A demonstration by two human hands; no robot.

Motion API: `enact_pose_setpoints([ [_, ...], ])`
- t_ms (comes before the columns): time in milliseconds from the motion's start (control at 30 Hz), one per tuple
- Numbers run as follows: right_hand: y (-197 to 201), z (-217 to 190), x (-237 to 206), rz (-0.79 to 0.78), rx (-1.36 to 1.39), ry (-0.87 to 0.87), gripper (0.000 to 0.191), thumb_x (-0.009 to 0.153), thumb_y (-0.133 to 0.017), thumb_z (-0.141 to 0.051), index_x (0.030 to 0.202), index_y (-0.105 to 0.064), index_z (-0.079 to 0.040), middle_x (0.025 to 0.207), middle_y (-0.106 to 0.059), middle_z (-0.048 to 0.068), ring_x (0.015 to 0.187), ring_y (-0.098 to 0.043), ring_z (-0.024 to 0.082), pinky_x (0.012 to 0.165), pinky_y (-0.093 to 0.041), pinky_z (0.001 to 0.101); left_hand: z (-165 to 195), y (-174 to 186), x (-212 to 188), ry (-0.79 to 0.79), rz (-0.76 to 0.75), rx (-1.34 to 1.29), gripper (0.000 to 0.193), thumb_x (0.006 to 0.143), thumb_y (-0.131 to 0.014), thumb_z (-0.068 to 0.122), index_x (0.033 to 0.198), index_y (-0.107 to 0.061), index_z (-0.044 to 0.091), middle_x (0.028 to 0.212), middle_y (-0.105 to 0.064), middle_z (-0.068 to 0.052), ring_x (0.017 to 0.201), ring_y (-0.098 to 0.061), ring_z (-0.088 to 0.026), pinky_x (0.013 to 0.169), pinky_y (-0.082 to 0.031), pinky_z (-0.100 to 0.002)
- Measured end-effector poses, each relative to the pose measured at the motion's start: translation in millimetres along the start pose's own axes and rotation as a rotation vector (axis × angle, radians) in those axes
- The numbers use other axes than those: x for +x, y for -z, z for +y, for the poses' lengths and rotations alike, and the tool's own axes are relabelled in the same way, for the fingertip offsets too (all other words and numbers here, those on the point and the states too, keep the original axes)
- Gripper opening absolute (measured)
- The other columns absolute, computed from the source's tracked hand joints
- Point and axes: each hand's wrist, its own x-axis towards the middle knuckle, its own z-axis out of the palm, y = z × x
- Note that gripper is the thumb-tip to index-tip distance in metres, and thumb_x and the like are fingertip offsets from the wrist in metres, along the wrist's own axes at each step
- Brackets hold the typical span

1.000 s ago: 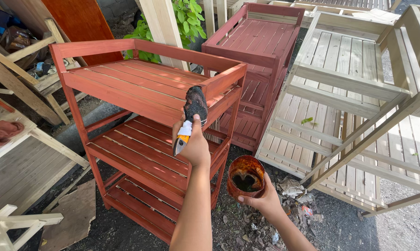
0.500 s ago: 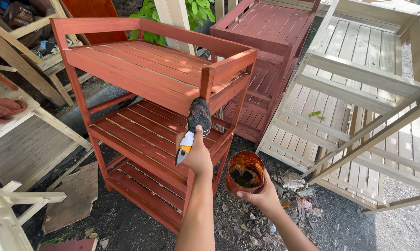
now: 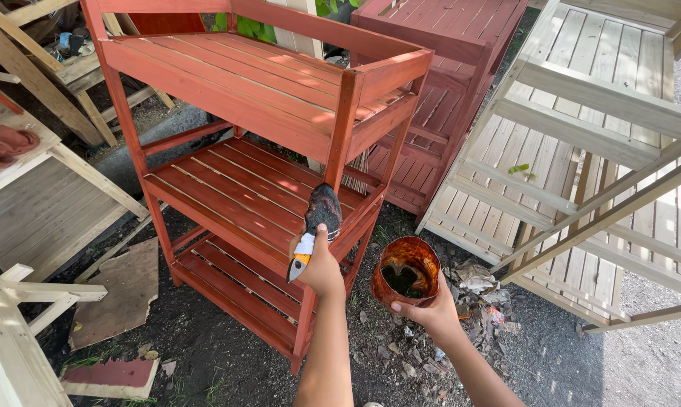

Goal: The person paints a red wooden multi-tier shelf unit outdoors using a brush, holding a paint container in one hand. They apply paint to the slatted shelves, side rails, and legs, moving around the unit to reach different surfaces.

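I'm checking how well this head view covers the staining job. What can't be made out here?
- Brush bristles: head view, dark and pressed against the red shelf's corner post, so the contact is unclear.
- Left hand: its fingers hide part of the brush handle.
- Cup in the right hand: dark inside, level unreadable.
- Unpainted rack: cut off by the right edge.

Two red-stained shelf racks (image 3: pixel 250 98) (image 3: pixel 446 45); one unpainted rack (image 3: pixel 581 113); one brush (image 3: pixel 319 218); one stain cup (image 3: pixel 405 273).
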Motion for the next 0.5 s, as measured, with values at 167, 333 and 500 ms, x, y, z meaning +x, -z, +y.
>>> enact_pose_setpoints([
  [167,-9,20,-15,0.001,0.024,0.004,0.102,0.056,-0.096,-0.018,0.144,-0.044,-0.008,0.133,-0.063,0.010,0.125,-0.062,0.025,0.108,-0.051,0.0441,-30,38,-1,0.071,0.072,0.093,0.028,0.084,-0.084,0.013,0.100,-0.066,-0.002,0.091,-0.071,-0.006,0.079,-0.067,-0.013,0.068,-0.054,-0.030],
  [333,-24,48,-34,0.027,0.081,-0.026,0.100,0.057,-0.096,-0.015,0.142,-0.044,-0.007,0.133,-0.063,0.011,0.123,-0.063,0.025,0.106,-0.053,0.0447,-66,75,-1,0.134,0.095,0.033,0.028,0.083,-0.084,0.011,0.099,-0.065,-0.002,0.091,-0.071,-0.006,0.080,-0.068,-0.014,0.069,-0.055,-0.030],
  [500,-34,86,-56,0.049,0.078,-0.055,0.098,0.057,-0.094,-0.011,0.142,-0.044,-0.007,0.131,-0.065,0.012,0.120,-0.065,0.025,0.104,-0.053,0.0442,-104,113,-6,0.104,0.103,0.032,0.028,0.082,-0.083,0.010,0.100,-0.065,0.000,0.092,-0.071,-0.005,0.081,-0.068,-0.013,0.070,-0.056,-0.029],
])
